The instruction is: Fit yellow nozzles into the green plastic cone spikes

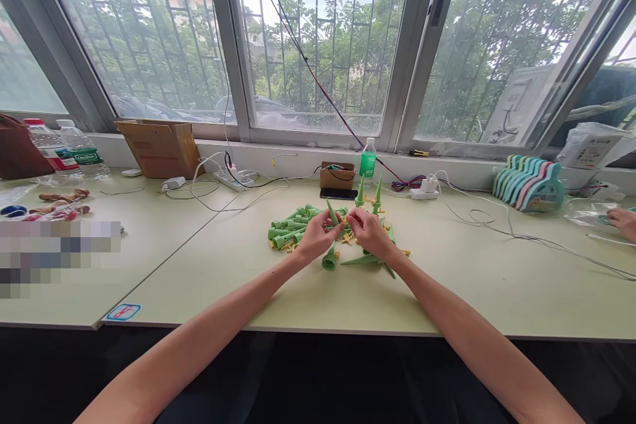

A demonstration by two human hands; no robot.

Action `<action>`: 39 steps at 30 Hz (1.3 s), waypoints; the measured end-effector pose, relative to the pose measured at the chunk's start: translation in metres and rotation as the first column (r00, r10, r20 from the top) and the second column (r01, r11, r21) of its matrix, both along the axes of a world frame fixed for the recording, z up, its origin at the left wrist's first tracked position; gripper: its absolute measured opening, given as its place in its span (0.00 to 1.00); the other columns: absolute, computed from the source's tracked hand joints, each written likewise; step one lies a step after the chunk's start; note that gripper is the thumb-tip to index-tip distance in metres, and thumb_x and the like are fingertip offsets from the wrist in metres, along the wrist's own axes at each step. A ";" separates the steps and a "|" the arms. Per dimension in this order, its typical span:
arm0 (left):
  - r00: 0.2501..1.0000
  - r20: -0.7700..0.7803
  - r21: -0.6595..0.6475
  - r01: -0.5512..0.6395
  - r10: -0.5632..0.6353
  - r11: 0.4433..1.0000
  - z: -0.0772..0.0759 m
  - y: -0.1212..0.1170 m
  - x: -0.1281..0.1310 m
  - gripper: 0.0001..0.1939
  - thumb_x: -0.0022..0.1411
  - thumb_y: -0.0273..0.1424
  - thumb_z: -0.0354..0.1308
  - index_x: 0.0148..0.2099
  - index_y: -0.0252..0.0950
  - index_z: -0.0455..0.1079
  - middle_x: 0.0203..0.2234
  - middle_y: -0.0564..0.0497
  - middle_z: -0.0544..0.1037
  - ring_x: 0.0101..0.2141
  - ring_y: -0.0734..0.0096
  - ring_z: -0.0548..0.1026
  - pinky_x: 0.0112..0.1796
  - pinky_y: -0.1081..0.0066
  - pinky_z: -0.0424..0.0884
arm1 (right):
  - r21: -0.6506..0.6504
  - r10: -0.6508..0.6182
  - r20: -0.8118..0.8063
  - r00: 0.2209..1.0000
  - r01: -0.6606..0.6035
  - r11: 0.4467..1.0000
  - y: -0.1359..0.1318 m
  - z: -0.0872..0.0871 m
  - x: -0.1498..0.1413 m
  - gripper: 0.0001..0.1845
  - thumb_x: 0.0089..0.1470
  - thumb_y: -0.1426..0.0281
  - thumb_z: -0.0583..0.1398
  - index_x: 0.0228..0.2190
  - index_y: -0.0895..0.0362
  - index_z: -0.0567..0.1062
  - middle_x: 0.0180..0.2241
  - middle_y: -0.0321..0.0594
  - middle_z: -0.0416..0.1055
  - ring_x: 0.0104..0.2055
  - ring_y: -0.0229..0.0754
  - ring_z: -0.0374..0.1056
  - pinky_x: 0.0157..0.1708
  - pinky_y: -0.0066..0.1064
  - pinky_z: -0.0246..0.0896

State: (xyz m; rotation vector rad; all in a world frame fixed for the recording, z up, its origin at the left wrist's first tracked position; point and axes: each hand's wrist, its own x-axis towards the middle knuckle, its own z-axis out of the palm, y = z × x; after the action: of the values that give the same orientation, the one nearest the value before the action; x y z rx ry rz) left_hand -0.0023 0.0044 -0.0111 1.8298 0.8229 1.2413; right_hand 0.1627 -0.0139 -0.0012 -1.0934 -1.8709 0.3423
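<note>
My left hand (320, 237) is closed around a green plastic spike (332, 212), its tapered tip pointing up. Close against it, my right hand (368, 232) has its fingers pinched together at the spike's side; what they hold is too small to make out. Around both hands lies a heap of hollow green spikes (285, 236) mixed with small yellow plastic pieces (349, 238). Two assembled spikes (377, 197) stand tip up behind my right hand. Nearer to me, one spike (328, 260) shows its open round end, and another (360, 260) lies flat.
Behind the heap are a phone (338, 193), a small cardboard box (337, 175) and a green-labelled bottle (368, 160). Cables and a power strip (236, 177) run along the wall. Pastel hangers (529, 184) stand at right, near another person's hand (623, 222). Bottles (85, 151) stand far left.
</note>
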 end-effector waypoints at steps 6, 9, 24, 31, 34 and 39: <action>0.996 -0.069 0.100 -0.044 0.051 0.994 -0.002 -0.001 0.000 0.14 0.58 0.41 0.57 0.39 0.35 0.69 0.35 0.47 0.75 0.38 0.66 0.73 0.32 0.72 0.72 | -0.004 -0.012 0.019 1.000 0.012 1.000 0.001 -0.001 0.001 0.15 0.61 0.62 0.49 0.27 0.57 0.67 0.21 0.34 0.62 0.23 0.36 0.54 0.26 0.28 0.49; 0.992 -0.103 0.128 -0.060 0.073 0.990 -0.001 -0.001 0.000 0.13 0.59 0.40 0.57 0.40 0.36 0.69 0.35 0.48 0.76 0.38 0.66 0.74 0.33 0.72 0.72 | -0.003 -0.018 0.029 0.999 0.018 1.000 0.003 -0.002 0.001 0.16 0.61 0.61 0.49 0.26 0.57 0.66 0.20 0.33 0.60 0.22 0.36 0.53 0.26 0.27 0.48; 0.982 -0.154 0.258 -0.065 0.107 0.964 0.005 -0.010 0.001 0.09 0.60 0.36 0.54 0.38 0.37 0.69 0.33 0.50 0.75 0.34 0.70 0.72 0.35 0.71 0.71 | 0.062 -0.066 0.076 0.995 0.062 0.996 0.007 -0.006 0.001 0.22 0.62 0.59 0.48 0.19 0.55 0.55 0.17 0.31 0.52 0.21 0.35 0.46 0.24 0.29 0.43; 0.980 -0.146 0.242 -0.097 0.135 0.965 0.005 -0.008 0.002 0.08 0.59 0.36 0.55 0.37 0.37 0.68 0.33 0.51 0.75 0.33 0.72 0.72 0.34 0.73 0.70 | 0.036 -0.058 0.028 0.998 0.057 0.998 0.002 -0.002 -0.001 0.20 0.62 0.59 0.48 0.21 0.55 0.60 0.18 0.32 0.56 0.22 0.35 0.50 0.24 0.28 0.46; 0.982 -0.137 0.225 -0.100 0.133 0.969 0.006 -0.009 0.002 0.09 0.59 0.36 0.55 0.37 0.37 0.67 0.34 0.50 0.75 0.34 0.71 0.72 0.33 0.73 0.71 | 0.010 -0.027 0.012 1.000 0.027 1.000 -0.001 0.000 -0.001 0.18 0.62 0.59 0.49 0.25 0.56 0.64 0.20 0.33 0.61 0.22 0.35 0.53 0.25 0.27 0.48; 0.984 -0.128 0.205 -0.096 0.124 0.974 0.009 -0.012 0.003 0.09 0.58 0.38 0.55 0.37 0.37 0.68 0.33 0.49 0.75 0.35 0.70 0.72 0.33 0.73 0.71 | -0.006 -0.009 0.017 1.000 0.009 1.000 -0.001 0.001 -0.001 0.17 0.62 0.60 0.49 0.26 0.56 0.65 0.21 0.34 0.63 0.24 0.36 0.55 0.26 0.27 0.49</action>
State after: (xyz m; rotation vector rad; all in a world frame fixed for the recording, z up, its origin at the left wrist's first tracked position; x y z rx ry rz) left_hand 0.0003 -0.0081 -0.0022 2.0744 0.9169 1.3156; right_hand 0.1618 -0.0148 0.0000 -1.1119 -1.8803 0.3350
